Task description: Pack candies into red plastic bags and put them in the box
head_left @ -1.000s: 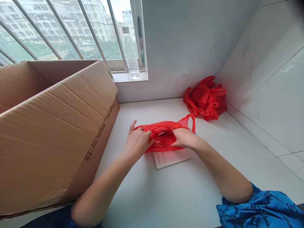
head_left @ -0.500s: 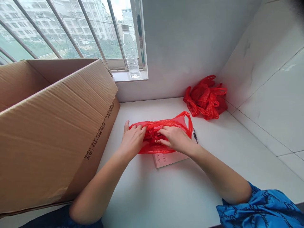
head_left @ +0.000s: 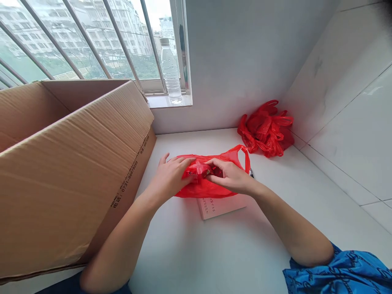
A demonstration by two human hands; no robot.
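Note:
A red plastic bag (head_left: 211, 188) lies open on the white tabletop, with shiny red packets inside its mouth. My right hand (head_left: 234, 175) reaches into the opening and grips a small red packet (head_left: 204, 170) with gold marks between thumb and fingers. At the bag's left side, my left hand (head_left: 171, 175) is curled over the rim, thumb low and fingers above, closed on the plastic; its fingertips are partly hidden. Beneath the bag a notebook (head_left: 222, 207) with handwritten lines sticks out, and part of a pen (head_left: 251, 173) shows at the right.
A large open cardboard box (head_left: 76, 175) stands at the left. More crumpled red plastic bags (head_left: 266, 128) lie at the back right against the wall. A clear water bottle (head_left: 170, 73) stands on the windowsill by the barred window.
My right hand has closed on a small red packet and lifted it a little in the bag's mouth. The left hand has shifted slightly left. The view has tilted slightly.

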